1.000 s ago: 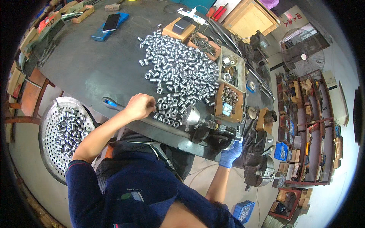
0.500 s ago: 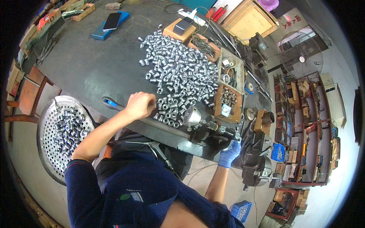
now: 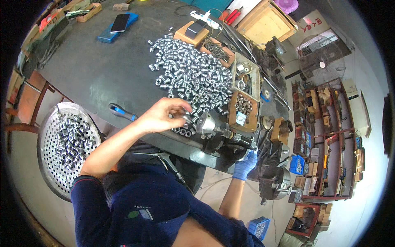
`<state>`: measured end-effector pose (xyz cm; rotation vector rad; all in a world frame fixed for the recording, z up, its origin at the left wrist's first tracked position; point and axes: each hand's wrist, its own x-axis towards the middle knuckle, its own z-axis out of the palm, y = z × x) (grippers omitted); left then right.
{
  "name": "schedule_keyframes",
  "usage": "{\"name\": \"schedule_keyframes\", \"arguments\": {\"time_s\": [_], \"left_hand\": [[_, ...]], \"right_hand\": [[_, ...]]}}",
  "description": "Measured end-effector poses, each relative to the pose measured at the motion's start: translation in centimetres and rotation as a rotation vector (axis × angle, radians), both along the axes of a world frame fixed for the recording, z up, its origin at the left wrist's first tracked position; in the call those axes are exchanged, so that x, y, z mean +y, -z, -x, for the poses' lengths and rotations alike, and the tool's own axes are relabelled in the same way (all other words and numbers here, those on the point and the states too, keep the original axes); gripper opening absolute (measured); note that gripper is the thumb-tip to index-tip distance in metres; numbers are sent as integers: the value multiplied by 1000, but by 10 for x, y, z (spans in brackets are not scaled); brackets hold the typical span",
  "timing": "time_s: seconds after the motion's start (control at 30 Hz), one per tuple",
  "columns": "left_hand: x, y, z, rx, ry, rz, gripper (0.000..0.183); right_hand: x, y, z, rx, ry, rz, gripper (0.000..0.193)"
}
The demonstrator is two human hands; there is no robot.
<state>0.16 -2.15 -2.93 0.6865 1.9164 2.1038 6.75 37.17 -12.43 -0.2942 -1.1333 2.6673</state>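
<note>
My left hand (image 3: 168,115) is bare and reaches over the near edge of a pile of shiny metal sleeves (image 3: 193,78). Its fingers and thumb curl around a small metal sleeve (image 3: 187,117), partly hidden, just left of a chuck (image 3: 207,122). That chuck belongs to a small bench spindle (image 3: 224,133) fixed at the table's front edge. On the spindle's right end, my right hand (image 3: 246,164), in a blue glove, is closed around a handle whose shape the fingers mostly cover.
At the left, a perforated metal pan (image 3: 47,150) holds more sleeves. A blue-and-black handled tool (image 3: 122,112) lies near the table edge, and an air gun (image 3: 173,166) sits below it. Right of the spindle are a box of small parts (image 3: 240,121) and a vise (image 3: 273,177).
My left hand has moved right from the pile's left edge toward the chuck, its fingers now extended around a sleeve. The right hand stays at the spindle handle. The view has shifted slightly.
</note>
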Motion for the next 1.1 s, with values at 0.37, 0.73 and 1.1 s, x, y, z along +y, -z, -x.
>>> {"name": "schedule_keyframes", "arguments": {"time_s": [0.37,0.73,1.1], "left_hand": [[21,-10,4,-145,110,-125,15],[17,-25,-1,72,-42,135,21],[23,-11,5,-83,53,-46,23]], "right_hand": [[2,-7,-7,144,-164,83,24],[-10,-103,-17,199,-70,-215,48],[33,-28,90,146,-226,4,45]]}}
